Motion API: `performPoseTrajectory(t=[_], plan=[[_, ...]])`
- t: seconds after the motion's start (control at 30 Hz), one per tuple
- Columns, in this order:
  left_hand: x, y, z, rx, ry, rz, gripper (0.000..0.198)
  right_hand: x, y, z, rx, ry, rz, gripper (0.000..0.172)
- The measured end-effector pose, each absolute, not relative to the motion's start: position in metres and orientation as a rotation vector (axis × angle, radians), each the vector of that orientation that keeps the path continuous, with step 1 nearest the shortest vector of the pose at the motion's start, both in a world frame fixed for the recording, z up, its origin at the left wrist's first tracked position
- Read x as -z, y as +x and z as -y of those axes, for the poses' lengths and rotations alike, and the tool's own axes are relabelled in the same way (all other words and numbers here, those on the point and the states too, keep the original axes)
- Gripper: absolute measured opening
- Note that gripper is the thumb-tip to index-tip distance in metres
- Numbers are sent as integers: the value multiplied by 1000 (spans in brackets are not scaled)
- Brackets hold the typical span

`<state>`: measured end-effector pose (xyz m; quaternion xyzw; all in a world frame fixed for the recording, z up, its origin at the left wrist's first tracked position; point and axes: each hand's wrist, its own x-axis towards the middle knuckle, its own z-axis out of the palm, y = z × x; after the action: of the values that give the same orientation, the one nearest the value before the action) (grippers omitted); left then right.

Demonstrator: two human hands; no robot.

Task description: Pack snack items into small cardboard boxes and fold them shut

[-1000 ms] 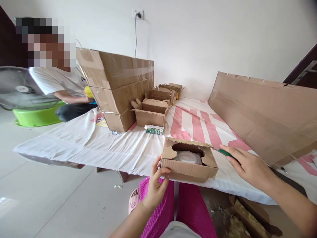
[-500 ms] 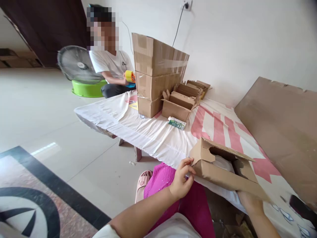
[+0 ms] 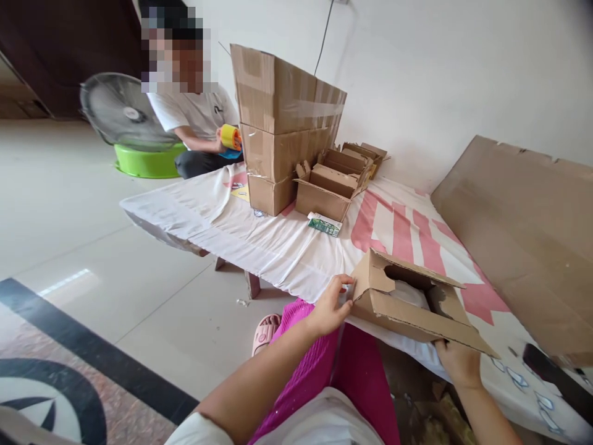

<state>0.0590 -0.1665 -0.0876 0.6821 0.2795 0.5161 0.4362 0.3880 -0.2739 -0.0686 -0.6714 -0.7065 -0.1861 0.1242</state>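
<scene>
At the bottom centre of the frame your left hand [image 3: 330, 306] pinches the left corner of a small cardboard box [image 3: 404, 316], thumb and fingertips closed on the cardboard. Your right hand [image 3: 458, 363], lower right, sits under the box's near edge and bears it from below. Its fingers are hidden behind the cardboard, so you cannot tell how far they curl.

The box is plain brown corrugated board, tilted with its left end raised, at the near edge of the desk [image 3: 278, 247] above your pink trousers [image 3: 324, 364]. Its top flaps are half open, and something pale white [image 3: 408, 293] shows through the gap.

The desk has a white cloth with pink stripes. Farther along it, toward the centre, lies a little green-and-white carton [image 3: 324, 224], just beside a row of open small boxes [image 3: 331, 184]. Left of those stands a tall stack of taped cartons [image 3: 282, 123]. A large cardboard sheet [image 3: 523, 235] leans along the right of the frame.

In the upper left a person in a white shirt [image 3: 197, 114] holds a yellow tape dispenser [image 3: 230, 136]. A fan [image 3: 121, 111] and a green basin [image 3: 146, 162] are near that person.
</scene>
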Motion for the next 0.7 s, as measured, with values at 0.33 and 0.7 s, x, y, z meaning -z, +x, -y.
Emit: performPoseTrajectory(t=[0.33, 0.7], plan=[[88, 53, 154, -1105, 1603, -828, 81, 45, 299, 292, 374, -1496, 1515, 25], [80, 48, 149, -1122, 1313, -674, 68, 28, 286, 286, -246, -1283, 1330, 58]])
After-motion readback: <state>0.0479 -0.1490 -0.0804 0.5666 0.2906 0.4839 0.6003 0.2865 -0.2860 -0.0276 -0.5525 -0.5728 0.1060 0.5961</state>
